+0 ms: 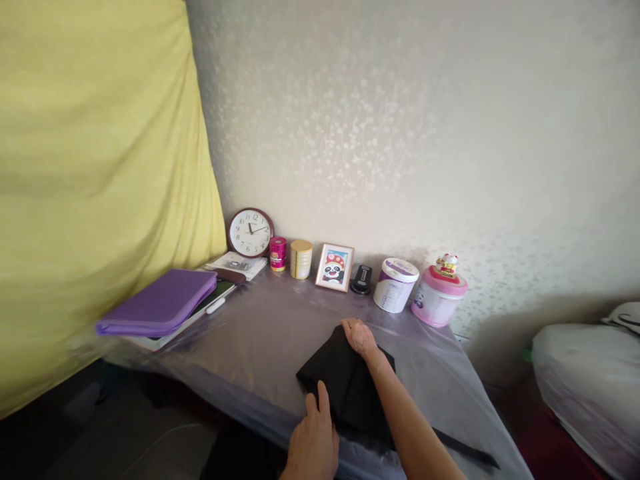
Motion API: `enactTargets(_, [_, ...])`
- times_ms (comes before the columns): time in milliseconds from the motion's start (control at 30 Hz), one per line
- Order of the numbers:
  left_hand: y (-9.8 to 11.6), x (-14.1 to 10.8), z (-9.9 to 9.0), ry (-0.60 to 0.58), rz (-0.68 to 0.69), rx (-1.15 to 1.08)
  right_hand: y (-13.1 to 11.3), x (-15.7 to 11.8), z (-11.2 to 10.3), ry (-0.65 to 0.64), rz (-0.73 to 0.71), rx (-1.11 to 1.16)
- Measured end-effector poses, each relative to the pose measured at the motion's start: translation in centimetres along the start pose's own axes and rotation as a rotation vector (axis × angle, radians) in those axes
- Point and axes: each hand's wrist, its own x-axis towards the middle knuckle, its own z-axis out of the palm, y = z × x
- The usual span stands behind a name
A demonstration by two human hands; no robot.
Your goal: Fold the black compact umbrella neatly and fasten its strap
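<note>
A folded piece of black cloth lies near the front of the table, with a narrow black strap trailing off to its right. Over the cloth's far edge is my right hand, its fingers bent down and closed on the fabric. My left hand is at the near left side of the cloth, with two fingers stretched forward beside its edge. The thumb and other fingers of that hand are partly hidden, and nothing shows in its grasp.
Along the wall stand a clock, a pink can, a yellow-lidded tin, a framed panda picture, a black stapler-like object and two tubs. A purple folder rests at left. White plastic-covered bundle sits right.
</note>
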Motion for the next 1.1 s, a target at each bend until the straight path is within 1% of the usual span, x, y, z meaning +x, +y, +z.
enactTargets(67, [-0.1, -0.2, 0.1, 0.011, -0.003, 0.001, 0.7, -0.5, -0.6, 0.070, 0.100, -0.005])
enactTargets(133, [-0.2, -0.3, 0.3, 0.038, 0.009, 0.002, 1.7, -1.7, -1.6, 0.130, 0.179, 0.004])
enactTargets(233, [-0.6, -0.4, 0.6, 0.088, 0.030, 0.007, 3.6, -4.6, -3.5, 0.192, 0.280, 0.037])
enactTargets(333, [-0.8, -0.4, 0.8, 0.105, 0.047, 0.005, 5.2, -8.1, -5.1, 0.233, 0.364, 0.080])
enactTargets(400, [-0.9, -0.4, 0.8, 0.107, 0.054, 0.006, 5.7, -10.3, -5.5, 0.227, 0.424, 0.208])
enactTargets(500, [-0.9, -0.5, 0.7, 0.096, 0.049, 0.018, 5.7, -12.9, -5.5, 0.171, 0.539, 0.495])
enactTargets(567, [-0.9, -0.5, 0.8, 0.095, 0.048, 0.022, 5.3, -14.1, -5.2, 0.141, 0.588, 0.581])
enactTargets(633, [-0.9, -0.6, 0.7, 0.100, 0.047, 0.025, 4.7, -15.0, -4.9, 0.124, 0.607, 0.583])
enactTargets(733, [-1.0, -0.6, 0.7, 0.089, 0.048, 0.025, 3.9, -15.7, -4.8, 0.102, 0.615, 0.521])
enactTargets(900, [-1.0, -0.7, 0.5, 0.073, 0.065, 0.007, 3.3, -15.9, -4.8, 0.102, 0.559, 0.419])
enactTargets(1000, [-1.0, -0.8, 0.5, 0.070, 0.068, 0.002, 2.8, -15.7, -4.9, 0.105, 0.553, 0.470])
enactTargets(1100, [-1.1, -0.7, 0.5, 0.075, 0.072, -0.006, 2.1, -15.5, -5.0, 0.111, 0.589, 0.574])
